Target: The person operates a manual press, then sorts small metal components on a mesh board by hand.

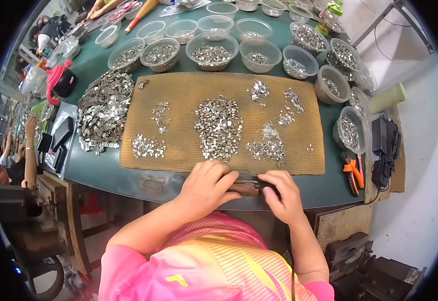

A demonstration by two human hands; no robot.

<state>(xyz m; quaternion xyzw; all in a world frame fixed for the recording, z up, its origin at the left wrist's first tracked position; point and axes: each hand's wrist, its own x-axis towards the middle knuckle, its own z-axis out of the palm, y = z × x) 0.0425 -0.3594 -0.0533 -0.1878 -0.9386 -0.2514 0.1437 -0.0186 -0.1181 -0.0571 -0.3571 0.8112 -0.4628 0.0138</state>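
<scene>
Bright, even light covers the tabletop (glints fleck the metal pieces); fisheye distortion bends its edges, and black vignetting rings the view.

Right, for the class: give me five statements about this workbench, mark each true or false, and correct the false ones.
1. A brown piece shows between the left grip and the right grip. True.
2. The orange-and-black pliers lie left of the brown mat. False: they lie to its right.
3. A large heap of silver metal pieces lies left of the mat. True.
4. The mat is bare. False: separate clusters of small silver pieces lie on it.
5. Clear plastic bowls stand beyond the mat's far edge. True.
</scene>
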